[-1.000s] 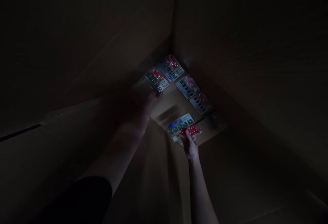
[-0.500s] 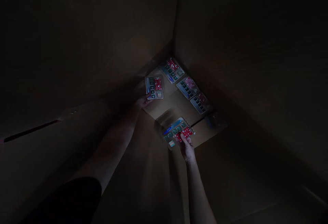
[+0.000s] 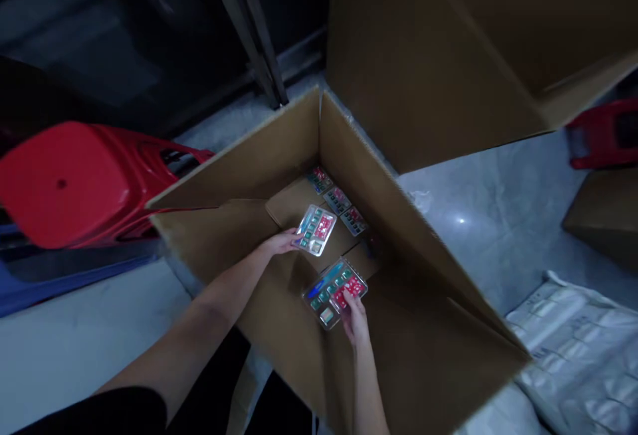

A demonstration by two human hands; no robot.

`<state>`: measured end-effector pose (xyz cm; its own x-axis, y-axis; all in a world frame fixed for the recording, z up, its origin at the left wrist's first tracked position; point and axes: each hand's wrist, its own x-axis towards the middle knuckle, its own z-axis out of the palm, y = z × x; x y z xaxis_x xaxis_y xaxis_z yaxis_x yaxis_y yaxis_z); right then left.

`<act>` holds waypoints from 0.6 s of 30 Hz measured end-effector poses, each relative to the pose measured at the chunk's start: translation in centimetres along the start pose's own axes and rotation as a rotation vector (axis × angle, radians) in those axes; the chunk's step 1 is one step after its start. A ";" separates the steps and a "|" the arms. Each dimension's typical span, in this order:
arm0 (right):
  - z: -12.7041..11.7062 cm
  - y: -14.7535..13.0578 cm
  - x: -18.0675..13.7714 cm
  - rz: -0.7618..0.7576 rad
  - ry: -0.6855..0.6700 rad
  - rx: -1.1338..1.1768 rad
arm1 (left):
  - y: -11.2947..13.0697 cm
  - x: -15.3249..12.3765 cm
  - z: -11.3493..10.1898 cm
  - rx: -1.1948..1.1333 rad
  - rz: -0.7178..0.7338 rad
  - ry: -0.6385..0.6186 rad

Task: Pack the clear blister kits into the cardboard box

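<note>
Both my arms reach down into a large open cardboard box (image 3: 438, 275). My left hand (image 3: 283, 243) grips the edge of a clear blister pack (image 3: 316, 230) with a red card and small teal pieces. My right hand (image 3: 355, 313) pinches a second, similar blister pack (image 3: 333, 283) by its near edge. Both packs are lifted above the box floor. Three more packs (image 3: 339, 200) lie in a row in the far corner of the box bottom.
A red plastic stool (image 3: 74, 182) lies on its side left of the box. A tall cardboard panel (image 3: 428, 43) rises behind the box. White bagged bundles (image 3: 573, 348) lie at the lower right on the grey floor. Another red stool (image 3: 603, 133) and carton stand at the far right.
My head has pulled back out of the dark box, so the surroundings show. Both hands have lifted their packs up from the box floor, nearer to me.
</note>
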<state>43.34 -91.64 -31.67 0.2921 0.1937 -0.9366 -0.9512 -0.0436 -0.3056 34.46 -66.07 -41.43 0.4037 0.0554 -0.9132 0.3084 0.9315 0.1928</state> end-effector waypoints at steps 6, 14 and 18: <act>-3.5 -3.5 -12.4 -0.060 -0.133 -0.088 | -5.4 -19.0 4.9 0.018 0.196 -0.057; -8.2 -5.6 -24.2 0.016 -0.278 -0.328 | -20.6 -36.2 6.3 -0.225 0.478 0.095; -9.5 -4.1 -26.5 0.085 -0.327 -0.384 | -25.9 -40.8 4.2 -0.210 0.503 0.089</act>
<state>40.46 -105.88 -7.27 0.1109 0.4674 -0.8771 -0.8469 -0.4174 -0.3295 13.60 -93.98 -7.65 0.3796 0.5342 -0.7553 -0.0862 0.8333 0.5461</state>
